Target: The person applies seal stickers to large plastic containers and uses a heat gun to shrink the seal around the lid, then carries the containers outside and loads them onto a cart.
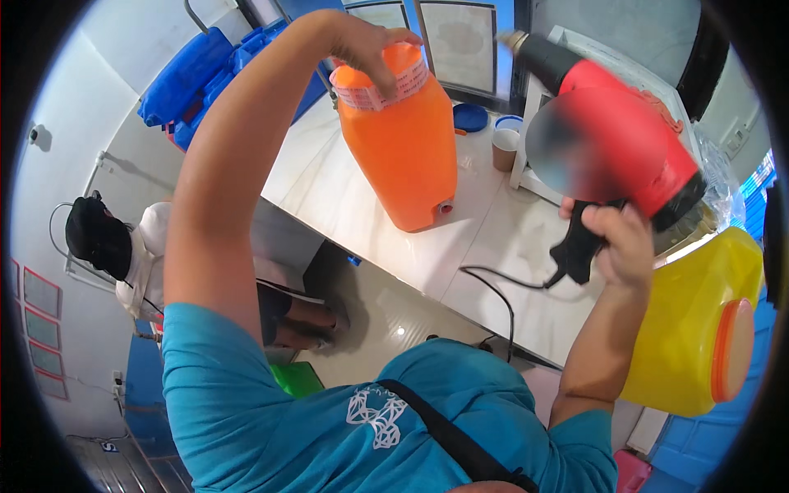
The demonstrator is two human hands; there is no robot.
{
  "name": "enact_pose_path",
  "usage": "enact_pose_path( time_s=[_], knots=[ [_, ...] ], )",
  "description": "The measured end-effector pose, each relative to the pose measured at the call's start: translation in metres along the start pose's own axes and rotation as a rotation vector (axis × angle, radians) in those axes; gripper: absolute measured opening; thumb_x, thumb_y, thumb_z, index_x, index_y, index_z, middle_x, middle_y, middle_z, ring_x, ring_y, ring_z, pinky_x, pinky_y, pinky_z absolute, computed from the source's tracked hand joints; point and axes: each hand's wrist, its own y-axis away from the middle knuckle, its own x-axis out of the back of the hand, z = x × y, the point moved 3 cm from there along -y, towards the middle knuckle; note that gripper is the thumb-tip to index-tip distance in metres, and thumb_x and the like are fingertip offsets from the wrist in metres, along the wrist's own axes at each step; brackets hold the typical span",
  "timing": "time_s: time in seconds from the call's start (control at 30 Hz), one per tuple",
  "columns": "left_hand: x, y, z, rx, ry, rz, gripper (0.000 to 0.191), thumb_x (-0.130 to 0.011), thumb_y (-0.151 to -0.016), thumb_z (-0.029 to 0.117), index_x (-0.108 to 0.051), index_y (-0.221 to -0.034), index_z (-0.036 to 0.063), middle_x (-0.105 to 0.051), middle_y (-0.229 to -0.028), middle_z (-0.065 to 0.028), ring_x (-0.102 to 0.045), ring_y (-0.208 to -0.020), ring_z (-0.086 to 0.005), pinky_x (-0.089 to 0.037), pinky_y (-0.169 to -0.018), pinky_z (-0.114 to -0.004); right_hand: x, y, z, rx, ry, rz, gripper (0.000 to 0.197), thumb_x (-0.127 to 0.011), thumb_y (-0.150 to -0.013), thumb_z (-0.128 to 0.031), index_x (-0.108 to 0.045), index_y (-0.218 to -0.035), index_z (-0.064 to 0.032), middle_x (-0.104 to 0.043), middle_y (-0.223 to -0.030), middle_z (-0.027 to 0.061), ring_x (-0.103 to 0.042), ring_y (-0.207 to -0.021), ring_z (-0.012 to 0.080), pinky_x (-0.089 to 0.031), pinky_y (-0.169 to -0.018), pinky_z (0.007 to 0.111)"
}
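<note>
An orange plastic container (404, 166) stands on the white marble-look counter (382, 215), with a small ringed outlet (445, 207) low on its side. Round its neck runs a clear plastic band with printing (404, 86). My left hand (367, 52) grips the container's neck from above, thumb over the band and fingers at the far rim. In my right hand (622, 240) is a red and black heat gun (669, 148), held by its black handle. Its metal nozzle (513, 42) points up and left, apart from the container. A black cord (502, 289) trails over the counter's front edge.
Right of my arm sits a yellow container (678, 345) with an orange cap. A paper cup (505, 148), a blue lid (470, 117) and a white frame (524, 172) stand behind. Blue jerrycans (191, 80) are at left. Another person (148, 234) is beyond the counter's left side.
</note>
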Motion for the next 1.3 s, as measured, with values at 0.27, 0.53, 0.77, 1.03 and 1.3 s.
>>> enact_pose_path(
  time_s=[0.27, 0.53, 0.77, 1.03, 1.3],
  knots=[
    [0.000, 0.009, 0.032, -0.051, 0.038, -0.044, 0.113, -0.082, -0.052, 0.026, -0.031, -0.152, 0.0178, -0.054, -0.135, -0.0199, -0.057, -0.121, -0.0362, -0.048, -0.102, -0.042, -0.006, 0.047, 0.015, -0.149, -0.103, -0.044, 0.060, -0.057, -0.062, 0.003, -0.057, -0.122, 0.0055, -0.062, -0.104, 0.0146, -0.062, -0.075, 0.0203, -0.051, -0.068, 0.034],
    [0.004, 0.010, 0.027, -0.060, 0.028, -0.034, 0.116, -0.082, -0.052, 0.026, -0.028, -0.154, 0.0173, -0.050, -0.140, -0.0204, -0.052, -0.127, -0.0354, -0.046, -0.104, -0.042, -0.014, 0.042, 0.019, -0.158, -0.081, -0.023, 0.058, -0.055, -0.062, 0.004, -0.059, -0.120, 0.0048, -0.062, -0.094, 0.0105, -0.062, -0.072, 0.0192, -0.051, -0.066, 0.032],
    [0.002, 0.003, -0.002, -0.054, 0.107, 0.042, 0.116, -0.082, -0.055, 0.028, -0.025, -0.156, 0.0155, -0.047, -0.145, -0.0205, -0.049, -0.131, -0.0356, -0.046, -0.105, -0.042, -0.014, 0.040, 0.022, -0.178, -0.121, -0.045, 0.056, -0.059, -0.063, 0.002, -0.060, -0.119, 0.0048, -0.061, -0.086, 0.0099, -0.062, -0.071, 0.0196, -0.052, -0.066, 0.032],
    [0.005, 0.012, -0.005, 0.176, 0.206, 0.006, 0.103, -0.066, -0.073, 0.069, -0.029, -0.154, 0.0186, -0.049, -0.142, -0.0181, -0.052, -0.127, -0.0348, -0.047, -0.099, -0.051, -0.011, 0.041, 0.021, -0.186, -0.103, -0.093, 0.055, -0.058, -0.063, 0.001, -0.060, -0.118, 0.0052, -0.061, -0.082, 0.0099, -0.062, -0.071, 0.0196, -0.051, -0.066, 0.032],
    [0.002, 0.003, -0.043, -0.057, 0.320, 0.402, 0.076, -0.041, -0.094, 0.069, -0.039, -0.150, 0.0175, -0.052, -0.138, -0.0138, -0.055, -0.124, -0.0273, -0.045, -0.101, -0.045, -0.020, 0.035, 0.016, -0.172, -0.067, -0.121, 0.054, -0.057, -0.065, 0.001, -0.060, -0.119, 0.0050, -0.062, -0.083, 0.0092, -0.061, -0.072, 0.0179, -0.049, -0.066, 0.030]
  ],
)
